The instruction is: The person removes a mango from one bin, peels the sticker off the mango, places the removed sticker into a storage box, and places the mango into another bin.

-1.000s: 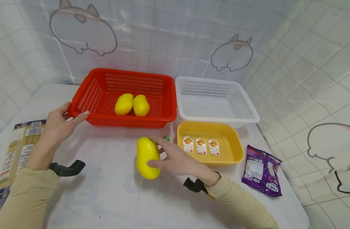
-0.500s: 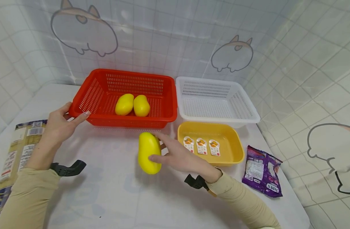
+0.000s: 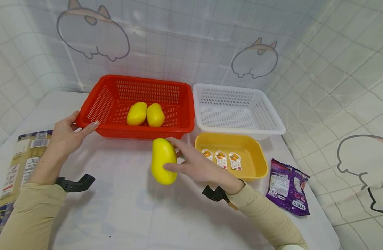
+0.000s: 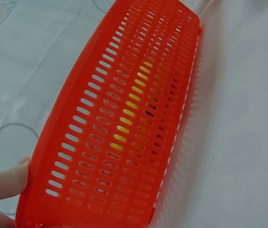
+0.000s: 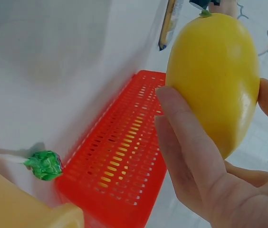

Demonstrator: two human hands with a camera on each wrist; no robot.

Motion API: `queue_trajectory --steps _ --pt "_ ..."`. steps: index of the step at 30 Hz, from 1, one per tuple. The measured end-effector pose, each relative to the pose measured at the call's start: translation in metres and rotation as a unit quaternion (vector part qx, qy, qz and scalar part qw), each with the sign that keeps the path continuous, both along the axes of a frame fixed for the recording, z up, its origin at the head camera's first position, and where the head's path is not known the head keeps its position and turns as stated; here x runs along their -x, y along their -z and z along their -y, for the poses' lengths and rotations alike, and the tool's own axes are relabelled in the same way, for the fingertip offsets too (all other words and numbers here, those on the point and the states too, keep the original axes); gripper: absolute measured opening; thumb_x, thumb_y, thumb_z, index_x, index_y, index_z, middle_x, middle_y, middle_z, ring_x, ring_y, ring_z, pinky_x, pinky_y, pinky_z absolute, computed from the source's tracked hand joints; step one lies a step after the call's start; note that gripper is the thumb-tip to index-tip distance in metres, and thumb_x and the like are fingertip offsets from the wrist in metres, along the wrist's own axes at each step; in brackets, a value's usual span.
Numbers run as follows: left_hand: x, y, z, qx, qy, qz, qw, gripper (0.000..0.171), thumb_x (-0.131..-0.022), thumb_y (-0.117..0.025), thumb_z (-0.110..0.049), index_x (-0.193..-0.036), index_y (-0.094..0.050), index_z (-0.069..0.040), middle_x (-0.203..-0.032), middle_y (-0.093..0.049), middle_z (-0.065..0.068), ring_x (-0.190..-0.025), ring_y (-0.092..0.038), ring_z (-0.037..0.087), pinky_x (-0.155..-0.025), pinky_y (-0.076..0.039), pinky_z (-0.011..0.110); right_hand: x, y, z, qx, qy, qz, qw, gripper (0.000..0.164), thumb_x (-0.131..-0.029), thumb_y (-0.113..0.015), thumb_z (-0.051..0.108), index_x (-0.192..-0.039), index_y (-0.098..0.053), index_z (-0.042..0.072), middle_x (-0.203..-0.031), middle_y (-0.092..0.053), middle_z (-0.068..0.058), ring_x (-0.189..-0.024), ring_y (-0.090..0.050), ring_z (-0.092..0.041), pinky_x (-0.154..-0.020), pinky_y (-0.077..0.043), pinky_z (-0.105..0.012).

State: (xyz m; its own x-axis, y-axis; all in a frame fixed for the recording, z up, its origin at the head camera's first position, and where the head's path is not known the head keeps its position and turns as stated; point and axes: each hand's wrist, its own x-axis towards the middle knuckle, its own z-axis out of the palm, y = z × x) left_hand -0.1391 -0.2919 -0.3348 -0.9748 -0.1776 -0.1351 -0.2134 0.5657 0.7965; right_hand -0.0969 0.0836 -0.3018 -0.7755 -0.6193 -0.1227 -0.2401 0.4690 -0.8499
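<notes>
My right hand [image 3: 196, 165] grips a yellow mango [image 3: 163, 161] above the table, in front of the red basket [image 3: 141, 132]. In the right wrist view the fingers [image 5: 188, 128] and thumb press the sides of the mango [image 5: 215, 76]; a small green stem end shows at its top. My left hand [image 3: 67, 133] holds the red basket's front left corner, thumb on the rim. The left wrist view shows the thumb [image 4: 10, 180] against the basket wall [image 4: 91, 142]. Two more mangoes lie side by side in the basket, the left one [image 3: 137, 114] touching the right one [image 3: 155, 115].
A white basket [image 3: 238, 131] stands right of the red one. Before it sits a yellow tray [image 3: 252, 152] with several fruit-printed labels [image 3: 221, 159]. A purple snack bag [image 3: 287, 187] lies at right, a long printed package [image 3: 22, 166] at left. A green-wrapped lollipop [image 5: 46, 165] lies near the tray.
My right hand has carried the mango up and slightly forward, toward the red basket's front edge. My left hand stays on the basket corner.
</notes>
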Motion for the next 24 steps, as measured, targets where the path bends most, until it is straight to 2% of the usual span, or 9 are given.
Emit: queue_trajectory --steps 9,14,21,24 --pt "0.001 0.0 0.001 -0.001 0.003 0.0 1.0 0.105 -0.093 -0.049 -0.066 -0.158 0.009 -0.008 -0.165 -0.008 0.025 -0.146 -0.02 0.05 -0.107 -0.034 0.07 0.015 -0.008 0.002 -0.02 -0.004 -0.02 1.0 0.071 -0.093 -0.071 0.032 -0.154 -0.034 0.022 -0.127 -0.056 0.004 -0.117 -0.052 -0.018 -0.092 -0.052 -0.031" --pt "0.001 0.001 0.001 -0.001 0.004 0.001 1.0 0.103 -0.094 -0.049 -0.065 -0.158 0.009 -0.009 -0.165 -0.009 0.025 -0.145 -0.021 0.05 -0.107 -0.034 0.07 0.022 -0.013 0.005 -0.003 -0.014 -0.026 1.0 0.072 -0.093 -0.072 0.027 -0.154 -0.034 0.019 -0.127 -0.057 -0.001 -0.113 -0.055 -0.021 -0.094 -0.052 -0.033" --pt "0.0 0.0 0.001 0.0 0.007 -0.001 1.0 0.102 -0.094 -0.049 -0.064 -0.158 0.008 -0.007 -0.165 -0.008 0.025 -0.145 -0.021 0.05 -0.107 -0.035 0.069 0.027 -0.022 0.009 0.012 0.0 0.022 1.0 0.075 -0.093 -0.072 0.027 -0.155 -0.031 0.024 -0.133 -0.054 -0.001 -0.109 -0.062 -0.02 -0.09 -0.057 -0.03" --pt "0.0 0.0 0.001 -0.001 0.009 -0.001 1.0 0.102 -0.095 -0.048 -0.064 -0.158 0.008 -0.007 -0.165 -0.006 0.024 -0.146 -0.02 0.05 -0.107 -0.035 0.069 0.03 -0.027 0.012 0.005 0.006 0.024 1.0 0.075 -0.092 -0.073 0.028 -0.155 -0.032 0.026 -0.132 -0.053 -0.002 -0.105 -0.065 -0.021 -0.086 -0.058 -0.03"
